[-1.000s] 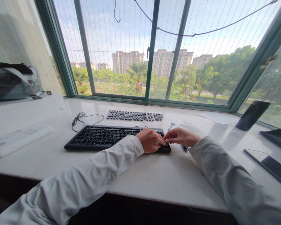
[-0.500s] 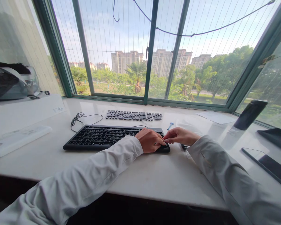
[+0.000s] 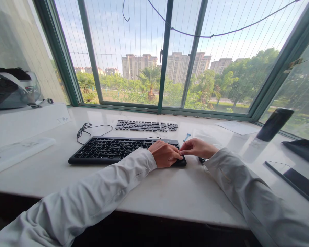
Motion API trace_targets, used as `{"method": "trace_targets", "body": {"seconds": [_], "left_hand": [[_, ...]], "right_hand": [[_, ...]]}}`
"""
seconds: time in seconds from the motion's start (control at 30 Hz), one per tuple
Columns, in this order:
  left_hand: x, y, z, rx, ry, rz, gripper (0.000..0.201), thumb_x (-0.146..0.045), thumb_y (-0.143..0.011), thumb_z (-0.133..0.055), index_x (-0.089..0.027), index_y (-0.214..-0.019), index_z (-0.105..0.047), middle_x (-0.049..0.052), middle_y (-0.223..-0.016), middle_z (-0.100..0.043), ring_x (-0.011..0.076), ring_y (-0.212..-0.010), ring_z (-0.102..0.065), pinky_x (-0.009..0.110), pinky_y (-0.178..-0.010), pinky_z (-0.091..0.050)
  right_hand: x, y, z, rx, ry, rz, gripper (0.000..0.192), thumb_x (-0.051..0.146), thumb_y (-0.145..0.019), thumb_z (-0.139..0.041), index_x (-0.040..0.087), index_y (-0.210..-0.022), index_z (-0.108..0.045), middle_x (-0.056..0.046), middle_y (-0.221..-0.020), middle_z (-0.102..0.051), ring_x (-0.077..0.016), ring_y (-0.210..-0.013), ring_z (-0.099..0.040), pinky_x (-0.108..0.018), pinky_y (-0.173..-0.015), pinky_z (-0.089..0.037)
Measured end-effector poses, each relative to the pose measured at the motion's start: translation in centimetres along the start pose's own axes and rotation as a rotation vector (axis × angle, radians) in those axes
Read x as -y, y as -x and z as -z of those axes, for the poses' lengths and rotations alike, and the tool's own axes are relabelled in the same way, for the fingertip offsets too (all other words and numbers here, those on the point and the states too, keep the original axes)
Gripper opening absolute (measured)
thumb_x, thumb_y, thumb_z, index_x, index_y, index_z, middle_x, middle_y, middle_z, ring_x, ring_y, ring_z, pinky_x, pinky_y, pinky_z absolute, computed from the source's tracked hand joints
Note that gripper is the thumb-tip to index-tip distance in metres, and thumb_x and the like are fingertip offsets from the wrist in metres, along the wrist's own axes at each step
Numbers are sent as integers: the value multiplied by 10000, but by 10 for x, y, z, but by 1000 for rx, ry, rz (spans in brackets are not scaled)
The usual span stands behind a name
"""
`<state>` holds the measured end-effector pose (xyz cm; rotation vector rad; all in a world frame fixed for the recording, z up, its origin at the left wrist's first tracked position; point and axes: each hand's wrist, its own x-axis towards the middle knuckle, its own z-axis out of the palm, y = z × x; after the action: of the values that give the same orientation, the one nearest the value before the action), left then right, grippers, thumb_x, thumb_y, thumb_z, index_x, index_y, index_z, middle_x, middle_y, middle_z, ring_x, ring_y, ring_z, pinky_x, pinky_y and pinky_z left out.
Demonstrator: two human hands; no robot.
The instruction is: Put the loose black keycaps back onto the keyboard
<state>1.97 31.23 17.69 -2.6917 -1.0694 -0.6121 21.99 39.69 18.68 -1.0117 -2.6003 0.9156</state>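
Observation:
A black keyboard (image 3: 105, 149) lies on the white desk, its key positions looking bare of keycaps. Loose keycaps (image 3: 136, 125) are set out in rows behind it. My left hand (image 3: 164, 154) rests over the keyboard's right end, fingers curled down and pressed together near the corner. From the right, my right hand (image 3: 195, 148) meets it there, thumb and forefinger pinched. Whatever lies between the fingertips of either hand is too small or hidden to make out. A small blue tool (image 3: 187, 137) lies just behind my right hand. Something dark (image 3: 202, 160) shows partly under my right wrist.
A coiled cable (image 3: 84, 130) lies behind the keyboard's left end. At the right are a dark upright bottle (image 3: 275, 124), a phone-like slab (image 3: 293, 180) and a sheet of paper (image 3: 237, 128). A white power strip (image 3: 20, 154) and a white box (image 3: 28, 121) occupy the left.
Both hands stay at the keyboard's right corner with barely any movement of the fingers. The whole view has shifted very slightly.

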Motion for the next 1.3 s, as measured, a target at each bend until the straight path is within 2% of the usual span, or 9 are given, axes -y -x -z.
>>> {"method": "trace_targets", "body": {"seconds": [0.3,0.6,0.77,0.9,1.07,1.3], "left_hand": [[1,-1,0,15,67,12,316,-217,-765,-512,-354,-994,-683,-101,-1050,-671,108,-877,-638,190,-719,-476],[2,-3,-1,-2,153,38,242,-335,-777,-545,-315,-958,-705,-59,-987,-690,122,-848,-638,198,-747,-471],[1,-3,-4,-28,214,109,215,-399,-760,-588,-318,-910,-718,-52,-961,-694,111,-831,-638,188,-737,-471],[-1,-5,-4,-6,249,183,240,-456,-728,-611,-312,-881,-727,-51,-910,-707,119,-806,-640,193,-732,-477],[-8,-8,0,28,185,260,223,-451,-721,-606,-320,-847,-735,-41,-834,-718,134,-785,-637,206,-727,-480],[-14,-10,2,35,143,293,214,-426,-708,-596,-307,-812,-741,-34,-818,-715,127,-716,-625,204,-675,-476]], "right_hand": [[0,-1,-1,0,1,-17,419,546,-655,-625,184,-840,-726,-33,-785,-707,-202,-795,-615,-269,-681,-439],[-7,-3,-1,-7,-32,1,408,537,-642,-639,188,-834,-728,-32,-774,-708,-211,-795,-619,-280,-682,-444],[-5,-2,1,18,-52,-16,410,538,-646,-636,192,-845,-727,-30,-808,-712,-215,-819,-615,-280,-697,-439],[-3,-2,1,34,-57,-42,415,545,-640,-639,191,-839,-725,-32,-830,-711,-217,-831,-611,-283,-725,-437],[-3,-2,0,18,-40,-43,427,545,-651,-628,176,-843,-721,-39,-787,-704,-207,-785,-609,-285,-693,-441],[0,-1,-5,-14,-41,-22,389,507,-668,-626,157,-815,-713,-53,-770,-701,-198,-757,-618,-280,-673,-458]]}}
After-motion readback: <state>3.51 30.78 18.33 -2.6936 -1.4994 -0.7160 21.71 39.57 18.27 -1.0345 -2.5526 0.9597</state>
